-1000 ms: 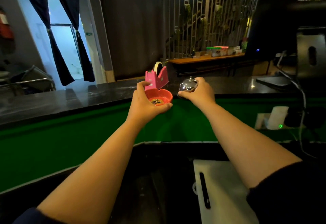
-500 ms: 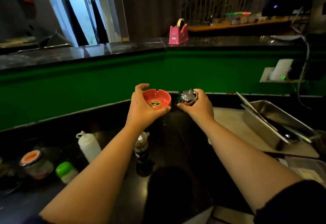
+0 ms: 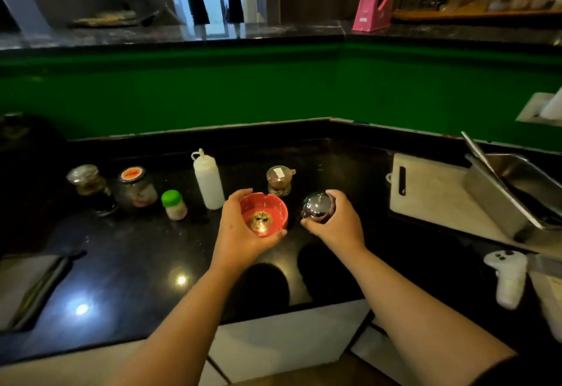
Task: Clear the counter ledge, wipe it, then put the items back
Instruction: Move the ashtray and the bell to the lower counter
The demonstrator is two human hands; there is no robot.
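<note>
Two things sat in your hands at mid-frame, both over the black counter (image 3: 127,264). Your left hand (image 3: 240,233) cupped the red ashtray (image 3: 264,213) from its left side, thumb along the near rim and fingers curled round the far rim, so the bowl lay to the right of your palm. Your right hand (image 3: 337,223) gripped the chrome bell (image 3: 316,206) from the right, fingers wrapped over its dome, the bell at the left of the palm. Ashtray and bell were near each other but apart.

A gold emblem showed in the ashtray's bottom; you could not read it. The orange lid on the jar (image 3: 135,186) at left carried writing too blurred to read.

Behind your hands stood a squeeze bottle (image 3: 208,180), a green-capped jar (image 3: 174,204), a dark jar (image 3: 88,181) at far left and a small glass pot (image 3: 279,180). At right lay a white cutting board (image 3: 431,191) with a steel pan (image 3: 517,197) resting partly on it, and a white controller (image 3: 508,276) at the lower right. A green wall (image 3: 213,90) rose behind the counter to the dark ledge (image 3: 182,34) across the upper frame, where a pink tape dispenser (image 3: 372,9) stood at upper right. White tiled floor showed at the bottom.
</note>
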